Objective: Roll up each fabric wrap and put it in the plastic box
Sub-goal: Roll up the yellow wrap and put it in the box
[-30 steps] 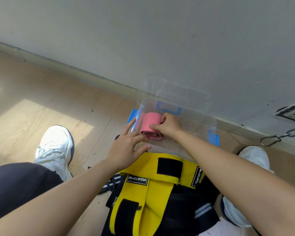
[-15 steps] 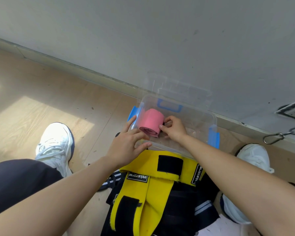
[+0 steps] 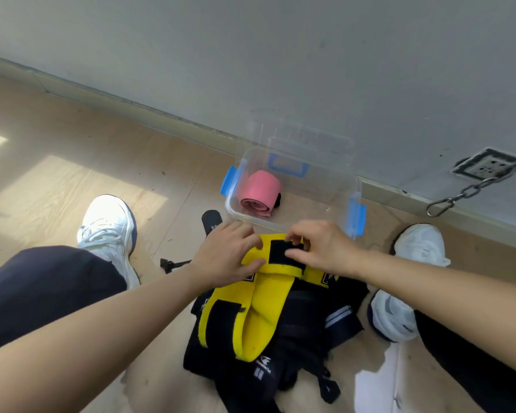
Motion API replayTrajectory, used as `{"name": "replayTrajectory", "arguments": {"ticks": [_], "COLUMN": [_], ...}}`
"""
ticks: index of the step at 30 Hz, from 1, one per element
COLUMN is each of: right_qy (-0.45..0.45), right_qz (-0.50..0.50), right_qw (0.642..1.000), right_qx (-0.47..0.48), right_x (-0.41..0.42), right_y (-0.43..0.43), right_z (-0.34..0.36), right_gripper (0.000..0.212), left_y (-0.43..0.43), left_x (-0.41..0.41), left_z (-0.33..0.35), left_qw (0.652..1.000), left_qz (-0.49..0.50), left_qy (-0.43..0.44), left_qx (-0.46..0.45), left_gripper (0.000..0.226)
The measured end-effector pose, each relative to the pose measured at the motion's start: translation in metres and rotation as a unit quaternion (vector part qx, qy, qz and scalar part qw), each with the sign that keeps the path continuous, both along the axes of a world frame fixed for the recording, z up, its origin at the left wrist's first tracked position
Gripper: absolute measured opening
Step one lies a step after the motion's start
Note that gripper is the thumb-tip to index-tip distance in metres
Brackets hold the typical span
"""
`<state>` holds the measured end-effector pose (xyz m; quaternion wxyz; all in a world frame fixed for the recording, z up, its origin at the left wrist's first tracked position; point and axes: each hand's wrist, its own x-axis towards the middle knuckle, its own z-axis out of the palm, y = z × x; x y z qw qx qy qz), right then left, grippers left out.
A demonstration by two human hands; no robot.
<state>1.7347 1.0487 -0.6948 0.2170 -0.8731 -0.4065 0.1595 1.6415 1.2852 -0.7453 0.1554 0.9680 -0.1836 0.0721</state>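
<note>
A rolled pink wrap (image 3: pixel 261 193) lies in the left part of the clear plastic box (image 3: pixel 331 186) with blue latches, which stands on the floor by the wall. In front of the box lies a yellow wrap (image 3: pixel 259 311) with black velcro patches, on top of a pile of black wraps (image 3: pixel 295 347). My left hand (image 3: pixel 227 253) grips the yellow wrap's far left end. My right hand (image 3: pixel 319 245) pinches the same end at its black velcro patch.
White shoes stand to the left (image 3: pixel 108 225) and right (image 3: pixel 417 245) of the pile. The box's clear lid (image 3: pixel 310 138) leans on the wall behind it. A metal chain with a carabiner (image 3: pixel 465 189) hangs at the right. A small black wrap (image 3: pixel 211 220) lies left of the box.
Both hands left the pink roll in the box and came back toward me. They now hold the far end of the yellow wrap.
</note>
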Motion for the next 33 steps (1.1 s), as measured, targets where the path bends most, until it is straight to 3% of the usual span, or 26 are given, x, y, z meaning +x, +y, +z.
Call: {"name": "replayTrajectory", "arguments": {"ticks": [3, 6, 8, 11, 15, 20, 23, 27, 30, 33], "right_qy": [-0.021, -0.069, -0.066, -0.078, -0.113, -0.061, -0.023, 0.048, 0.076, 0.064], "right_qz": [0.074, 0.065, 0.020, -0.011, -0.023, -0.045, -0.010, -0.094, -0.141, -0.138], "right_qw": [0.989, 0.974, 0.971, 0.970, 0.973, 0.951, 0.942, 0.973, 0.983, 0.988], "right_qx": [-0.130, -0.207, -0.231, -0.230, -0.199, -0.301, -0.334, -0.205, -0.086, 0.008], "right_x": [-0.029, -0.051, -0.057, -0.057, -0.050, -0.028, -0.023, -0.024, -0.029, -0.033], "right_y": [-0.017, -0.014, -0.008, -0.008, -0.029, -0.085, -0.105, -0.098, -0.078, -0.059], "right_z": [-0.009, -0.018, -0.024, -0.031, -0.023, 0.006, 0.019, 0.026, 0.031, 0.041], "right_gripper": [0.058, 0.079, 0.077, 0.055, 0.015, 0.007, 0.006, 0.011, 0.014, 0.018], "left_y": [-0.002, -0.001, 0.001, 0.003, 0.013, 0.018, 0.011, -0.014, -0.040, -0.065], "left_x": [-0.026, -0.043, -0.047, -0.050, -0.052, -0.051, -0.043, -0.030, -0.019, -0.009], "left_z": [-0.005, -0.005, -0.001, 0.005, 0.005, 0.002, 0.006, 0.022, 0.030, 0.038], "left_qw": [0.981, 0.936, 0.904, 0.852, 0.848, 0.867, 0.907, 0.971, 0.989, 0.985], "left_qz": [0.085, 0.164, 0.194, 0.251, 0.246, 0.225, 0.204, 0.149, 0.030, -0.017], "left_qy": [0.162, 0.308, 0.382, 0.452, 0.460, 0.445, 0.367, 0.179, 0.138, 0.148], "left_qx": [0.059, 0.043, -0.010, -0.088, -0.091, -0.019, -0.025, -0.049, -0.054, -0.083], "left_gripper": [0.064, 0.099, 0.118, 0.134, 0.125, 0.106, 0.089, 0.073, 0.079, 0.092]}}
